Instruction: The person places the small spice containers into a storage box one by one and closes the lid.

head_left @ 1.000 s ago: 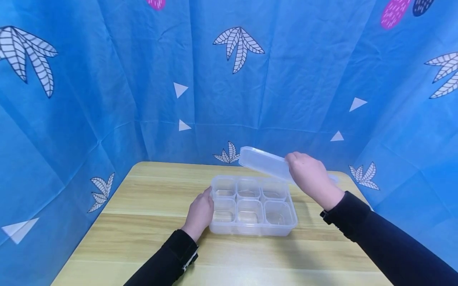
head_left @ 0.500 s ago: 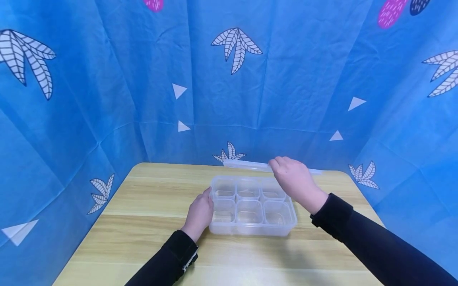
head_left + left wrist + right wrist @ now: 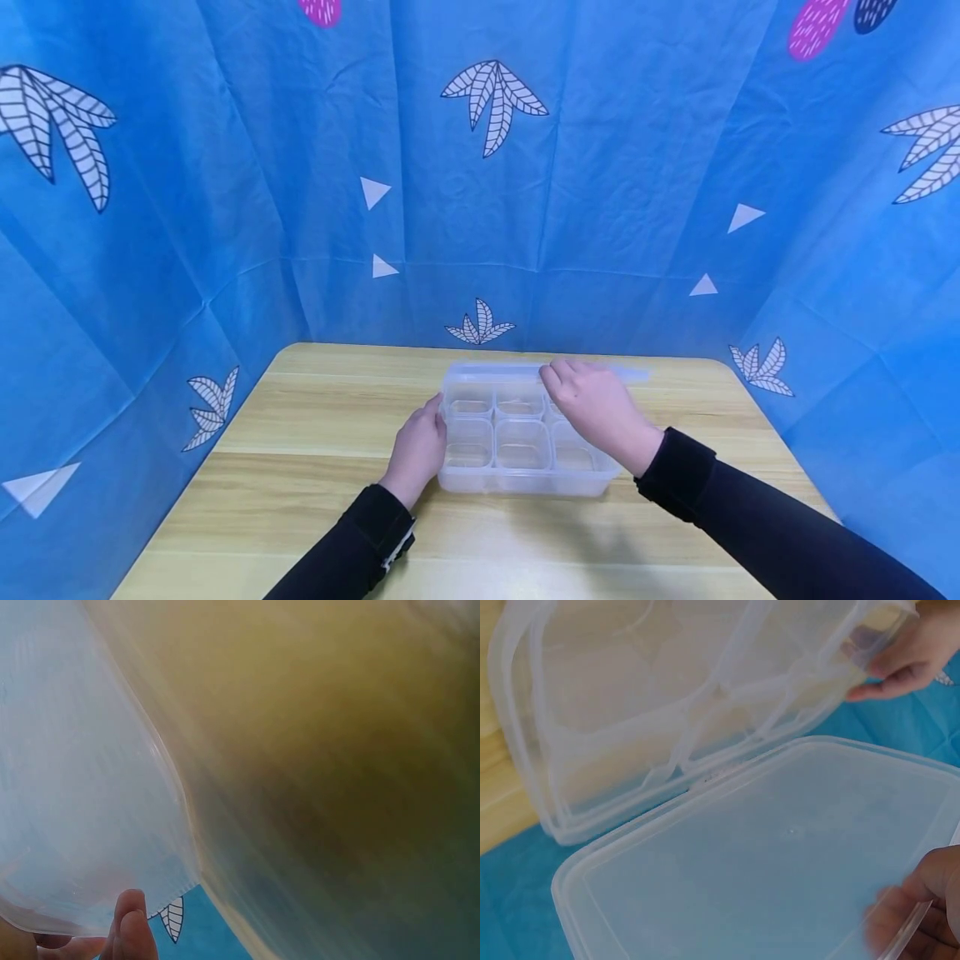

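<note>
A translucent plastic storage box point(image 3: 525, 482) sits on the table, holding several small clear square cups point(image 3: 522, 446) in two rows. My left hand point(image 3: 417, 452) holds the box by its left side; the right wrist view shows the thumb and fingers of that left hand point(image 3: 911, 656) around the corner. The flat translucent lid point(image 3: 780, 847) is in my right hand point(image 3: 600, 412), its edge pinched between thumb and fingers. It lies over the back row of cups, with its right end reaching past the box. My right hand hides part of the right-hand cups.
Pale wood-grain table point(image 3: 300, 467) surrounds the box. Blue patterned cloth point(image 3: 480, 208) hangs behind the table and along both sides.
My right hand has brought the lid down and leftward, from tilted above the box's back right to low over its back edge. My left hand has stayed on the box.
</note>
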Available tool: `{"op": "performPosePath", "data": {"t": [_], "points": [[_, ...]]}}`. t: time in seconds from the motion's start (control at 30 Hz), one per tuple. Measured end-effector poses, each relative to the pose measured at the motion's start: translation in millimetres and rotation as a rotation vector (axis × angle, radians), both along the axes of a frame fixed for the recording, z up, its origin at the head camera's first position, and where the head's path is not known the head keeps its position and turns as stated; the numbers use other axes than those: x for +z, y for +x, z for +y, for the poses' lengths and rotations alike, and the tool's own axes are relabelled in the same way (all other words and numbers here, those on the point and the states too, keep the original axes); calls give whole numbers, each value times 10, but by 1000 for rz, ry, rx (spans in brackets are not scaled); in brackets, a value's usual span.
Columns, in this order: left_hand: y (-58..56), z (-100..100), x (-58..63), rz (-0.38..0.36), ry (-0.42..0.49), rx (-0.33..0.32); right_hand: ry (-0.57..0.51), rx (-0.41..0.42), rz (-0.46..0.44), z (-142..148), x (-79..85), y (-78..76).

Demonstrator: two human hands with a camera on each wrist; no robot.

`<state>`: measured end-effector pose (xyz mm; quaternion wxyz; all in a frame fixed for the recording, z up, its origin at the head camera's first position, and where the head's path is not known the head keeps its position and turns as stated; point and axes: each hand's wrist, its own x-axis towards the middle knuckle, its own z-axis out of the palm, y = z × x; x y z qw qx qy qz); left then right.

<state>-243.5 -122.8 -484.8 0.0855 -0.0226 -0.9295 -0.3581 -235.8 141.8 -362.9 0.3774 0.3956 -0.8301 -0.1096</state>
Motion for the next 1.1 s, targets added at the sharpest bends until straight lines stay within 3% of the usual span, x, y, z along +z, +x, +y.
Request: {"op": "performPosePath", "data": {"t": [0.17, 0.5, 0.77, 1.1], "points": [[10, 0, 7, 27, -17, 4, 1, 8, 12, -31, -89, 72], [7, -16, 30, 23, -15, -17, -3, 18, -55, 26, -314, 229], [0, -21, -13, 30, -21, -15, -24, 34, -166, 68, -597, 362], [0, -20, -34, -9, 40, -4, -55, 73, -187, 119, -874, 425]]}}
